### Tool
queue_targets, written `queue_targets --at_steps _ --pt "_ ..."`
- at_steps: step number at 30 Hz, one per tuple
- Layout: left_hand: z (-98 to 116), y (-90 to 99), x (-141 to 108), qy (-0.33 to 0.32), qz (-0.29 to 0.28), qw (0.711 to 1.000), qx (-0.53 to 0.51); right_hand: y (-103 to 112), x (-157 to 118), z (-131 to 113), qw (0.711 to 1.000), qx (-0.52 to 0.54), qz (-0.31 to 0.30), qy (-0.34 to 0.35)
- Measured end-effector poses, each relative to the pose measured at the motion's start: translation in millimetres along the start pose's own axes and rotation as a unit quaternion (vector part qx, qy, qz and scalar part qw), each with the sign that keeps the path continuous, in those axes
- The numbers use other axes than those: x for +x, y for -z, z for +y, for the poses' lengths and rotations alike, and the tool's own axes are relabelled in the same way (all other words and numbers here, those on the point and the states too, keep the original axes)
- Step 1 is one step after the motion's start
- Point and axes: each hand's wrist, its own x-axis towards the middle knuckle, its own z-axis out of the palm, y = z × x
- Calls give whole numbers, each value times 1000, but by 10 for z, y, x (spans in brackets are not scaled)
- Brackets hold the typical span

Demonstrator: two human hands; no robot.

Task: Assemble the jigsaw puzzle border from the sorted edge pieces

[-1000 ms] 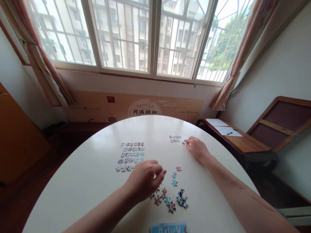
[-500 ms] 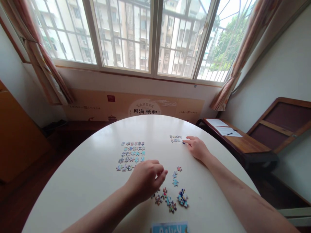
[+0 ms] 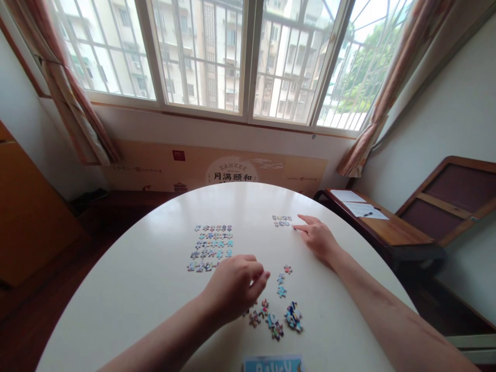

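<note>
The person's left hand (image 3: 238,281) and right hand (image 3: 315,237) are both bare, with slim fingers. The left forearm (image 3: 166,330) and right forearm (image 3: 377,297) are uncovered for all the length that shows, smooth in outline and tapering toward the hands. Faint crease-like marks (image 3: 429,331) line the right forearm's upper part; the fingernails are too small to make out.

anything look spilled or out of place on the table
Nothing looks spilled. The only untidy part is the jumbled puzzle pieces toward the near side of the table; the rows of pieces on the left lie fairly straight.
</note>
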Motion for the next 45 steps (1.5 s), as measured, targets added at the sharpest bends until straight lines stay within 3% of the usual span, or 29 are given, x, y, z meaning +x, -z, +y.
queue_targets --at_steps 13,38,43,45 --pt "-9 -9 -3 -11 -2 1000 12 -82 27 -40 1000 13 -27 -7" --pt "-18 -8 -7 -7 13 1000 23 -35 23 -108 999 22 -39 -28" --pt "-7 22 1 3 24 999 34 143 6 -160 999 43 -16 -16" --pt "-9 24 4 12 18 999 39 294 -14 -223 996 80 -43 25"
